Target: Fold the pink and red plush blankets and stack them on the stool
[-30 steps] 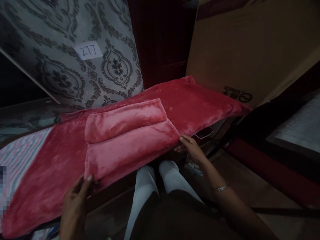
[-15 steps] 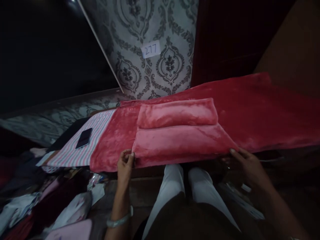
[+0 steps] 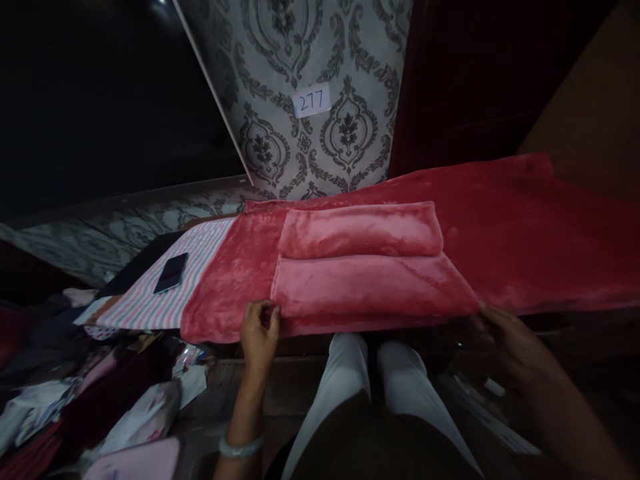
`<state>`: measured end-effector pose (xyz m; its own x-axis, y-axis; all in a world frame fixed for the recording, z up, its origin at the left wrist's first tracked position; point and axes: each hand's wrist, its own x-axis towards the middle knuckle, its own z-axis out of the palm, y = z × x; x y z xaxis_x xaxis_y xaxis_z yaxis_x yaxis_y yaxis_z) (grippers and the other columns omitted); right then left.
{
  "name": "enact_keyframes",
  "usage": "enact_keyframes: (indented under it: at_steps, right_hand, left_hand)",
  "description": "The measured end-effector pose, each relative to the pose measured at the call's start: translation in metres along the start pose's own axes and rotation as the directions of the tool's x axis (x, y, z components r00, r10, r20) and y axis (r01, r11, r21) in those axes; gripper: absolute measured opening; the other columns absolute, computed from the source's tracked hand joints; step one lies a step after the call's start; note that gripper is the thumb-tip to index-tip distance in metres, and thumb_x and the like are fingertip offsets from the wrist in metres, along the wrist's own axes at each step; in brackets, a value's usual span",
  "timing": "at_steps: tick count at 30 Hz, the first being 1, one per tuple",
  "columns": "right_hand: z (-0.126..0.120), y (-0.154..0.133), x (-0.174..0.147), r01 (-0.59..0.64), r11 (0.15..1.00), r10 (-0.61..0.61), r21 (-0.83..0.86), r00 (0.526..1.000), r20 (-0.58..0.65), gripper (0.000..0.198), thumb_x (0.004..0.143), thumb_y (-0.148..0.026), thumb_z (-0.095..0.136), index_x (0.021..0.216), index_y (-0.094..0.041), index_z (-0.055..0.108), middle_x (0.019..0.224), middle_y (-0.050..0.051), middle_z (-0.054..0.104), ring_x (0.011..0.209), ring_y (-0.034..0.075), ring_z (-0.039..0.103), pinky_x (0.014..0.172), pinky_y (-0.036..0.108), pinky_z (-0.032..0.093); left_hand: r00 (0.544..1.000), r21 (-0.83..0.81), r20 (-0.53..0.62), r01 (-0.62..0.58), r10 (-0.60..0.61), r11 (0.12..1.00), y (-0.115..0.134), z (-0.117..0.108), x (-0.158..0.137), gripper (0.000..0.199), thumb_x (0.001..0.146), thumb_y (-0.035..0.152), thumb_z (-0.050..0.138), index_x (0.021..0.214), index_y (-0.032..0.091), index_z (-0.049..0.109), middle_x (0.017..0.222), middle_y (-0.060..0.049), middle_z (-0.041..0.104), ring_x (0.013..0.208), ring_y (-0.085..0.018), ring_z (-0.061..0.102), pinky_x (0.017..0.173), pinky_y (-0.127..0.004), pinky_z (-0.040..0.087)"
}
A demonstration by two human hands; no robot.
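Red plush blanket point(image 3: 540, 247) spread from left to right across the scene, with a pink plush cloth point(image 3: 360, 285) on its near middle, folded into two long panels, the far panel puffed like a roll. Left hand point(image 3: 260, 337) at the cloth's near left corner, back of the wrist turned up, fingers curled over, thumb tip close to them with a small dark gap between; hard to tell whether pinched on the fabric or merely beside it. Pale bangle point(image 3: 241, 447) around the left wrist, forearm pointing almost straight away from the near edge. Right hand point(image 3: 515, 343) at the cloth's near right corner, thumb and fingertips clamped on the fabric, corner drawn to a point towards them; remaining fingers lost in shadow. Right forearm slanting in from the near right, dim and blurred. Between both arms, legs in white trousers point(image 3: 345, 373). To the left, beside the blanket, a smartphone point(image 3: 173, 272) flat on a striped cloth point(image 3: 137, 308). Near left, a jumble of clothes point(image 3: 50, 407). On the far side, damask wallpaper point(image 3: 350, 130) bearing a paper label point(image 3: 312, 100) handwritten "277", between a large dark screen point(image 3: 100, 87) at left and a dark red panel point(image 3: 475, 73) at right.
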<state>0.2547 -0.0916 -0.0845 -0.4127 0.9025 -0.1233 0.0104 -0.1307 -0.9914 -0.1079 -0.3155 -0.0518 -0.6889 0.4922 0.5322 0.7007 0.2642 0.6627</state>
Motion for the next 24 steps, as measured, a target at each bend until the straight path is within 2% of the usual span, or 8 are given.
enact_keyframes:
  at_steps: [3,6,8,11,15,18,20,24]
  right_hand:
    - [-0.001,-0.009,0.000,-0.111,0.992,0.108,0.064,0.993,0.050,0.056,0.065,-0.071,0.074,0.044,-0.026,0.048,0.041,-0.001,0.032,0.039,0.013,0.032,0.034,0.030,0.032]
    - [-0.006,-0.014,0.007,-0.140,0.990,0.139,0.013,0.989,0.048,0.058,0.064,-0.072,0.074,0.043,-0.025,0.048,0.038,-0.002,0.032,0.038,0.011,0.031,0.036,0.027,0.031]
    - [-0.010,-0.016,0.016,-0.149,0.989,0.149,-0.003,0.988,0.044,0.062,0.065,-0.076,0.069,0.042,-0.023,0.046,0.036,-0.002,0.031,0.036,0.009,0.028,0.035,0.025,0.025]
    - [-0.013,-0.025,0.029,-0.118,0.993,0.118,-0.019,0.993,0.029,0.060,0.062,-0.072,0.072,0.043,-0.021,0.045,0.036,-0.005,0.033,0.035,0.006,0.025,0.037,0.022,0.017]
    - [-0.009,-0.044,0.045,-0.017,0.998,0.024,-0.061,0.994,0.104,0.042,0.060,-0.056,0.072,0.054,-0.020,0.051,0.043,-0.006,0.041,0.039,0.005,0.029,0.040,0.021,0.020]
    - [-0.006,-0.056,0.060,0.014,0.992,0.000,-0.123,0.994,0.111,0.033,0.060,-0.049,0.069,0.059,-0.018,0.058,0.045,-0.007,0.045,0.040,0.005,0.029,0.041,0.021,0.019]
    - [-0.004,-0.060,0.069,0.032,0.989,-0.018,-0.144,0.995,0.098,0.033,0.060,-0.048,0.068,0.053,-0.019,0.055,0.042,-0.007,0.043,0.039,0.005,0.030,0.041,0.021,0.020]
    - [-0.003,-0.063,0.083,0.004,0.992,0.007,-0.130,0.997,0.079,0.033,0.064,-0.044,0.068,0.048,-0.020,0.052,0.039,-0.006,0.041,0.038,0.006,0.031,0.040,0.022,0.022]
  left_hand:
    - [0.998,-0.011,0.024,0.057,-0.057,0.998,-0.002,0.001,0.001,0.029,0.079,0.048,0.059,0.083,0.020,0.064,0.080,-0.006,0.062,0.073,-0.020,0.057,0.068,-0.032,0.047]
    - [0.996,-0.007,0.045,0.081,-0.080,0.997,-0.002,0.002,0.008,0.035,0.077,0.053,0.059,0.081,0.019,0.066,0.078,-0.006,0.061,0.073,-0.020,0.057,0.070,-0.033,0.047]
    - [0.996,0.016,0.057,0.062,-0.063,0.998,0.000,0.001,0.016,0.038,0.076,0.056,0.057,0.079,0.019,0.067,0.078,-0.007,0.061,0.073,-0.021,0.057,0.070,-0.033,0.047]
    - [0.992,0.074,0.108,0.056,-0.064,0.996,0.004,0.001,0.033,0.043,0.073,0.060,0.054,0.073,0.019,0.066,0.074,-0.007,0.061,0.069,-0.021,0.055,0.067,-0.033,0.045]
    - [0.970,0.181,0.217,0.068,-0.107,0.981,0.006,0.011,0.057,0.050,0.069,0.067,0.052,0.069,0.019,0.065,0.064,-0.005,0.059,0.062,-0.021,0.053,0.059,-0.032,0.041]
    - [0.945,0.259,0.290,0.075,-0.152,0.963,0.006,0.023,0.073,0.049,0.067,0.070,0.050,0.060,0.022,0.057,0.049,-0.002,0.048,0.053,-0.020,0.047,0.053,-0.031,0.033]
    - [0.936,0.279,0.304,0.090,-0.177,0.956,0.008,0.029,0.080,0.047,0.067,0.069,0.051,0.058,0.023,0.053,0.044,0.000,0.044,0.049,-0.020,0.045,0.051,-0.031,0.031]
    - [0.945,0.263,0.262,0.124,-0.194,0.957,0.015,0.034,0.089,0.037,0.066,0.060,0.052,0.059,0.024,0.051,0.046,-0.001,0.049,0.051,-0.020,0.047,0.052,-0.030,0.032]
